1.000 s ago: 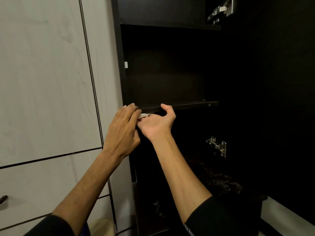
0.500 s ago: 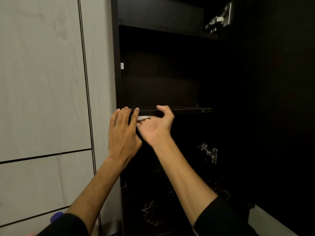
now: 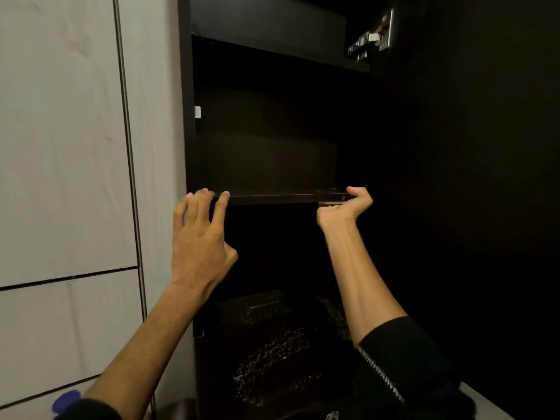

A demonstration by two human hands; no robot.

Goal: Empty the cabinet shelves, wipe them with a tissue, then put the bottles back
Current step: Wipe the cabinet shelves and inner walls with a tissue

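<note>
Head view: shelf (image 3: 288,197) runs level left-right; left hand (image 3: 200,241) spread-fingered touches its left end, right hand (image 3: 345,207) grips its right.

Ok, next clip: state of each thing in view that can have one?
Cabinet: open, nothing visible on its dark shelves.
Shelf: level, front edge bare between the hands.
Left hand: fingertips resting on the shelf's left end.
Right hand: curled round the shelf's right end.
Tissue: pale sliver under the right fingers.
</note>
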